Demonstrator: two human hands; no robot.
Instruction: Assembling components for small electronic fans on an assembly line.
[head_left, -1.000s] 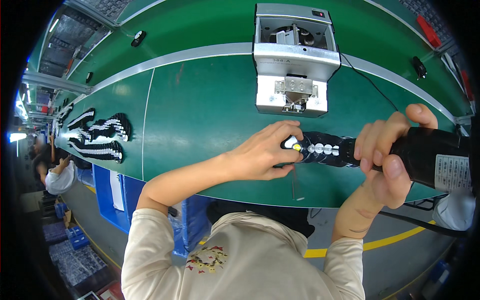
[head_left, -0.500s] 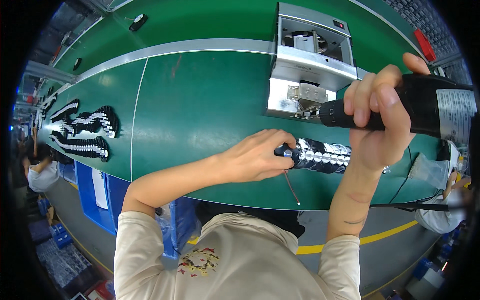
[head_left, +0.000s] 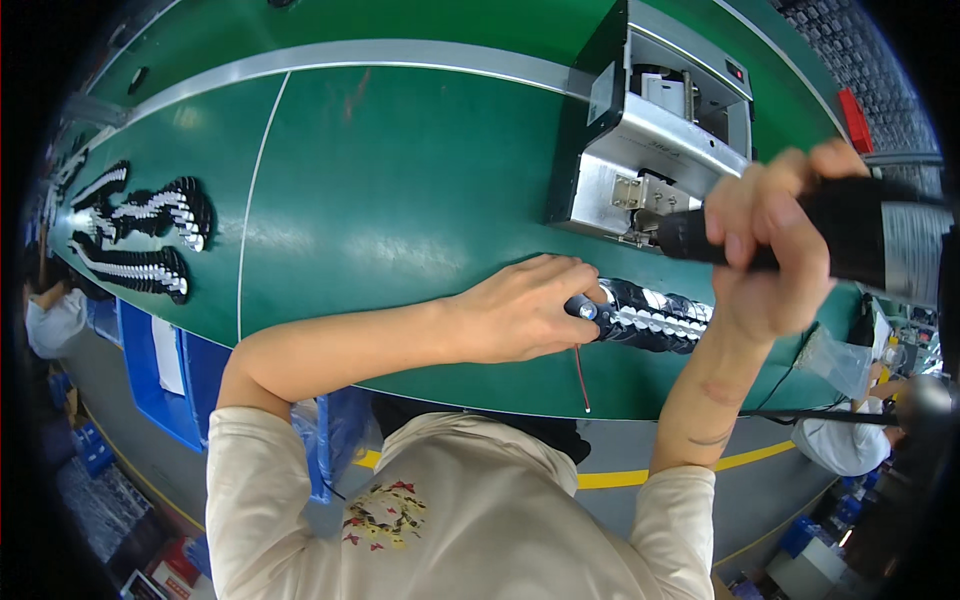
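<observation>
My right hand (head_left: 770,235) is wrapped around a black electric screwdriver (head_left: 855,230), both smeared by motion. The screwdriver's tip end points left, close by the front outlet of a silver screw feeder (head_left: 655,200). Whether the tip touches it, I cannot tell. Below, my left hand (head_left: 525,310) has its fingers curled on a small black part (head_left: 582,308) with a shiny round spot. A thin red wire (head_left: 582,380) hangs from under that hand toward the table's near edge. To its right runs a row of black parts with white faces (head_left: 660,318), partly behind my right forearm.
More rows of black-and-white parts (head_left: 135,280) lie on the green table (head_left: 400,170) at the left. A metal rail (head_left: 420,52) crosses behind. Blue bins (head_left: 165,385) stand below the left edge. A clear plastic bag (head_left: 838,360) and another person's sleeve (head_left: 845,440) are at the right.
The whole view has shifted a little, so the feeder sits farther right. My right hand and the screwdriver now blur, still beside the feeder outlet. My left hand keeps its hold on the part.
</observation>
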